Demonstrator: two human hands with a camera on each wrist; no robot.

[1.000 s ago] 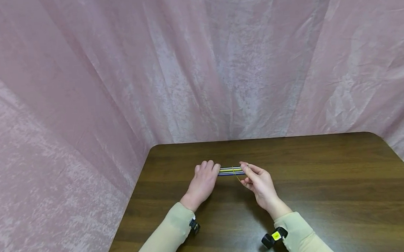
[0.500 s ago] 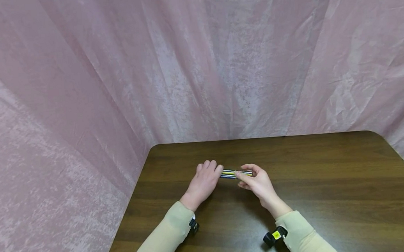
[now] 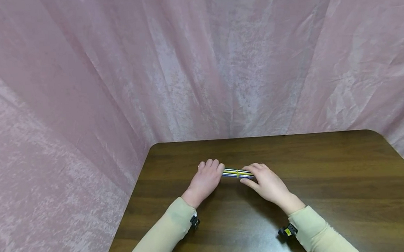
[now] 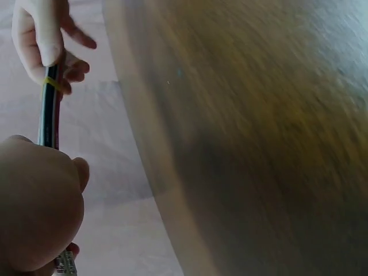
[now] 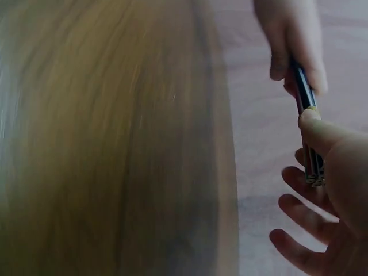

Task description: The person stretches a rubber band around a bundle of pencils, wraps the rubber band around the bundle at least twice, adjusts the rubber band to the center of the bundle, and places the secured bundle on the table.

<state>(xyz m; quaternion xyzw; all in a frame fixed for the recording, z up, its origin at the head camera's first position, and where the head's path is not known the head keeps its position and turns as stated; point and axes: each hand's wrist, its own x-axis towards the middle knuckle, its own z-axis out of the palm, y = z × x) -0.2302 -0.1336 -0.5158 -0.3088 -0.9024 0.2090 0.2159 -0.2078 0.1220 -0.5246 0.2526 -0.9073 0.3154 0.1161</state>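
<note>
A bundle of striped pencils (image 3: pixel 229 172), dark, white and yellow, is held level between both hands over the table. A thin yellow rubber band (image 3: pixel 237 173) goes round it near the right hand. My left hand (image 3: pixel 205 180) grips the left part of the bundle, and patterned ends (image 4: pixel 66 264) stick out below that hand in the left wrist view. At the other end my right hand (image 3: pixel 269 182) pinches the pencils. In the right wrist view its thumb (image 5: pixel 311 116) lies right at the band, with the other fingers spread apart below.
The brown wooden table (image 3: pixel 333 187) extends under both arms, its far edge close to a pink curtain (image 3: pixel 218 62). Small black cameras are strapped at the left (image 3: pixel 194 221) and right (image 3: pixel 287 231) wrists.
The rubber band, earlier stretched from the bundle to the right fingers, now lies close round the pencils. The right hand has turned and come over the bundle's right end; the left hand keeps its grip.
</note>
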